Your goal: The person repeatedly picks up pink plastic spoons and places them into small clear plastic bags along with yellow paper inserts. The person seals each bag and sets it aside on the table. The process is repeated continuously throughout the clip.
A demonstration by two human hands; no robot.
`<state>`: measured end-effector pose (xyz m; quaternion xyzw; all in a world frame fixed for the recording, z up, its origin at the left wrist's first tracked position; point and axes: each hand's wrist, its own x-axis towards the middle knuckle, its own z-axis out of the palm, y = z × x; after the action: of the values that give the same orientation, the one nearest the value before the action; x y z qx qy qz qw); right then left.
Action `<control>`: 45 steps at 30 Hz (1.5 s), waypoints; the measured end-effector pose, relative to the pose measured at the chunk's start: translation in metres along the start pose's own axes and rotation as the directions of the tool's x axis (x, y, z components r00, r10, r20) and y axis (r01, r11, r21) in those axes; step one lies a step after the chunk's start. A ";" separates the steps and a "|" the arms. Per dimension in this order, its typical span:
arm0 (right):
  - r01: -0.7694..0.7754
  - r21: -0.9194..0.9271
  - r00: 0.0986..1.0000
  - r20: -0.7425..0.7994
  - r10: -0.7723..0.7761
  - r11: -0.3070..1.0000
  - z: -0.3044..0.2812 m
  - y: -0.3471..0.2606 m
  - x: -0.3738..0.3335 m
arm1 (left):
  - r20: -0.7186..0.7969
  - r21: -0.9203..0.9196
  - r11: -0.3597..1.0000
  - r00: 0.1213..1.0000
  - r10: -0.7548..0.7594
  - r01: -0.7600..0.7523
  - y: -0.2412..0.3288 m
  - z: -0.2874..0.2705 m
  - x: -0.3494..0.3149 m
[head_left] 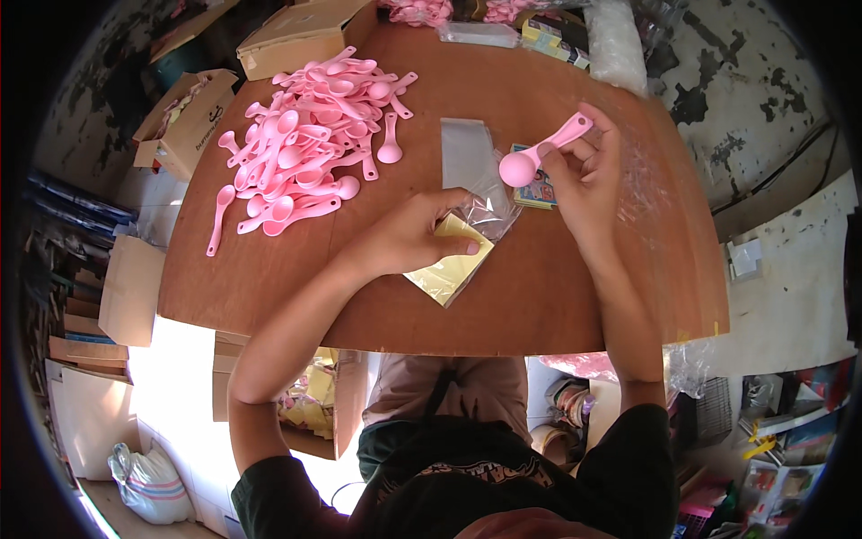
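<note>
Between the thumb and fingers of my right hand (584,175) is a pink measuring spoon (548,148), its round bowl toward the left and its handle end toward the upper right. My left hand (417,235) grips a clear plastic bag (489,207) with a yellow card (456,272) in it, low over the table's near side. Below the spoon lies a small stack of printed cards (536,191), partly hidden by my right hand. Flat clear bags (465,144) rest beyond my left hand. A large heap of pink spoons (310,135) covers the table's far left.
The brown table (377,314) has a curved look. A cardboard box (305,40) stands at its far left, and a clear plastic roll (616,45) at the far right. Below the near edge, an open carton (346,404) holds yellow packets. Loose clear wrap (642,180) lies right of my right hand.
</note>
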<state>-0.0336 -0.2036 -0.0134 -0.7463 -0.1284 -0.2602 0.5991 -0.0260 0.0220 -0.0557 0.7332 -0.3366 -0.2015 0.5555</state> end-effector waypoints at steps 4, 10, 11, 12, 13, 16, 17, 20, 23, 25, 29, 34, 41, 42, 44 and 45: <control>0.010 -0.046 0.999 0.033 -0.008 0.999 0.005 -0.007 -0.012 | -0.047 0.024 1.000 0.999 0.014 -0.013 0.002 0.003 0.000; -0.102 0.007 0.982 0.158 0.100 0.995 0.014 0.001 -0.020 | -0.174 0.051 0.980 0.965 0.197 -0.191 -0.012 0.006 0.003; -0.113 0.043 0.982 0.157 0.105 0.993 0.015 0.002 -0.021 | -0.170 0.025 0.983 0.969 0.181 -0.179 -0.012 0.007 0.003; -0.114 0.045 0.982 0.158 0.105 0.993 0.016 0.001 -0.021 | -0.168 0.001 0.986 0.972 0.163 -0.165 -0.011 0.006 0.003; -0.107 0.009 0.983 0.152 0.105 0.994 0.017 -0.001 -0.021 | -0.168 0.002 0.987 0.973 0.161 -0.163 -0.012 0.006 0.002; -0.048 -0.037 0.993 0.109 0.052 0.998 0.021 0.002 -0.023 | -0.153 -0.082 0.987 0.980 0.127 -0.141 -0.008 0.008 0.002; 0.003 -0.048 0.997 0.075 0.000 0.999 0.021 0.004 -0.024 | -0.108 -0.091 0.991 0.990 0.092 -0.102 -0.005 0.009 0.002; 0.015 0.041 0.990 0.140 -0.020 0.999 0.016 0.012 -0.021 | -0.075 -0.093 0.991 0.993 0.090 -0.097 -0.004 0.011 0.003; -0.119 0.035 0.959 0.264 0.106 0.992 0.009 -0.001 -0.013 | -0.129 -0.157 0.970 0.978 0.165 -0.184 0.002 0.015 0.001; -0.076 0.017 0.973 0.221 0.071 0.997 0.007 -0.026 0.000 | -0.177 -0.219 0.946 0.963 0.202 -0.239 0.002 0.014 0.001; 0.649 -0.295 0.758 0.169 -0.630 0.701 -0.004 -0.065 0.039 | -0.425 0.043 0.922 0.829 0.364 -0.384 0.003 0.009 0.004; 0.368 -0.126 0.912 0.243 -0.331 0.921 -0.002 -0.043 0.039 | -0.484 0.075 0.935 0.807 0.338 -0.347 0.009 0.007 0.004; -0.014 0.056 0.927 0.374 -0.008 0.998 0.011 -0.058 -0.004 | -0.350 -0.321 0.878 0.906 0.238 -0.355 0.039 0.008 -0.004; -0.027 0.121 0.934 0.357 -0.018 0.992 0.015 -0.056 -0.009 | -0.350 -0.320 0.878 0.905 0.241 -0.357 0.040 0.009 -0.005; 0.013 0.038 0.928 0.373 -0.027 0.999 0.011 -0.056 -0.012 | -0.371 -0.365 0.889 0.919 0.133 -0.276 0.041 0.011 -0.007; 0.051 -0.045 0.921 0.388 -0.029 0.998 0.009 -0.056 -0.013 | -0.371 -0.365 0.889 0.919 0.132 -0.276 0.041 0.011 -0.007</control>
<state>-0.0707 -0.1798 0.0244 -0.7962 -0.2523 -0.1234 0.5360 -0.0492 0.0127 -0.0208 0.5834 -0.2632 -0.0793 0.7643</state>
